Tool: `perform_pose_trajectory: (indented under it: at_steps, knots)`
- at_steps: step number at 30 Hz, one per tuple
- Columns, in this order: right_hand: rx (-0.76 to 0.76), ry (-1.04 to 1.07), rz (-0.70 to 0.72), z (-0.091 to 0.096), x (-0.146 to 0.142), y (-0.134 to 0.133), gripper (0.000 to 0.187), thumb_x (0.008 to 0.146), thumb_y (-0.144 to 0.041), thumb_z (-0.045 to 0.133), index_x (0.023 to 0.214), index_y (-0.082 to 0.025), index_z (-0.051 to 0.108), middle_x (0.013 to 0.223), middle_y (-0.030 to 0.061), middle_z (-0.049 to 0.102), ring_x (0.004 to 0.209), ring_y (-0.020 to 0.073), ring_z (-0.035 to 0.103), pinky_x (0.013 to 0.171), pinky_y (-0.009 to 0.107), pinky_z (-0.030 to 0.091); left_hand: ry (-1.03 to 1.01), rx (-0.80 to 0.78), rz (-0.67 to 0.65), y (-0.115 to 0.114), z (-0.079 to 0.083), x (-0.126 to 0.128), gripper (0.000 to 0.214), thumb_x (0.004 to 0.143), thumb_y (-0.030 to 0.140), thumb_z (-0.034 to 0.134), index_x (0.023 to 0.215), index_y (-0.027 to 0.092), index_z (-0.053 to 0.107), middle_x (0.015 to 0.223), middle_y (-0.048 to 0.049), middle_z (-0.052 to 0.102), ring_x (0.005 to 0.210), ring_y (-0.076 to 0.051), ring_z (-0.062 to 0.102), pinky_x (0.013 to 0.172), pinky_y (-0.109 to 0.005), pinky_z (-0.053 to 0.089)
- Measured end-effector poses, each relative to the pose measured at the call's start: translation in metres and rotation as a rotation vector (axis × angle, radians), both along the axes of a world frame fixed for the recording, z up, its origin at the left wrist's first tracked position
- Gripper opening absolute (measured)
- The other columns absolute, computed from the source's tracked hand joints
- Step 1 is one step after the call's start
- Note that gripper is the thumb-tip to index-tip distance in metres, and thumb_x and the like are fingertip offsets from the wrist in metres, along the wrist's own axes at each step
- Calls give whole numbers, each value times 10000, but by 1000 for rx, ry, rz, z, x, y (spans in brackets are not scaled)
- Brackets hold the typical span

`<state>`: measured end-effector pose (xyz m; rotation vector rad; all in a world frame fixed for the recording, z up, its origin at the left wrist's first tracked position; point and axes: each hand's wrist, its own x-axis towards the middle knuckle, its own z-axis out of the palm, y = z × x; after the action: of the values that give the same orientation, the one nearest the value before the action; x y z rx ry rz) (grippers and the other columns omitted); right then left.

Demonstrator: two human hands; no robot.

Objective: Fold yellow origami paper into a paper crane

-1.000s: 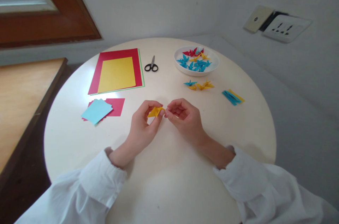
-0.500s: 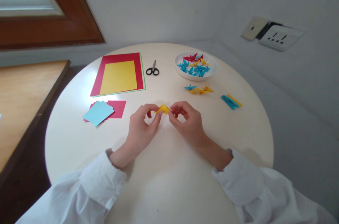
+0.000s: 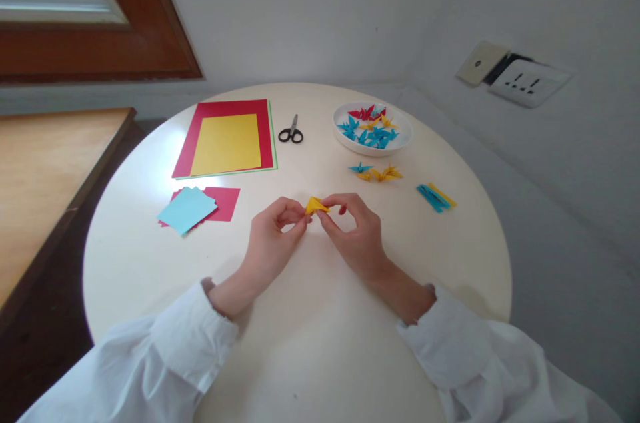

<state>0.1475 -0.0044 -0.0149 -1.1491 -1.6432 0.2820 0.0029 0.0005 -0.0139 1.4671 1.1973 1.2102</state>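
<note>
A small folded piece of yellow paper [image 3: 316, 205] is held between my two hands, just above the middle of the table. My left hand [image 3: 275, 229] pinches its left end between thumb and fingers. On the other side, my right hand [image 3: 356, 226] grips the right part with thumb and forefinger. Fingertips hide both ends of the paper. Beyond my right hand lie a blue paper crane [image 3: 361, 169] and yellow paper cranes [image 3: 387, 173].
A white dish [image 3: 345, 143] holds several red, blue and yellow cranes. Scissors [image 3: 291, 135] lie beside large red [image 3: 200, 123] and yellow sheets [image 3: 227, 143]. Light blue squares [image 3: 187, 211] rest over red ones at left. Blue and yellow paper strips [image 3: 433, 197] lie at right on the round table [image 3: 320, 343].
The yellow paper has turned slightly and shifted a little right, and its peak looks more pointed. My right fingers have moved over its right part. The camera view has shifted slightly.
</note>
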Motion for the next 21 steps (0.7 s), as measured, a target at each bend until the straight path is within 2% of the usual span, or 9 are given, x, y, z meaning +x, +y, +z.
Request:
perform_pose_trajectory:
  at_steps: [7,14,21]
  knots:
    - [38,-10,-4,0,1,0,83,796,-178,592,825,-250,622,810,15,687,775,180,622,686,336,495,-54,-69,-37,-2,1,3,110,708,233,643,725,176,550,649,-15,675,660,-168,678,599,-261,504]
    - [74,-63,16,3,4,0,110,768,-144,633,750,-252,643,731,-4,707,720,182,637,702,352,454,-122,-72,-109,-4,3,5,144,743,234,634,796,194,505,686,-21,711,717,-186,700,611,-264,511]
    - [172,-183,31,0,5,2,157,776,-103,632,843,-244,647,812,-1,743,754,171,667,711,336,438,-182,-93,-130,-3,4,5,178,743,246,640,827,196,490,704,-20,719,746,-186,704,662,-278,528]
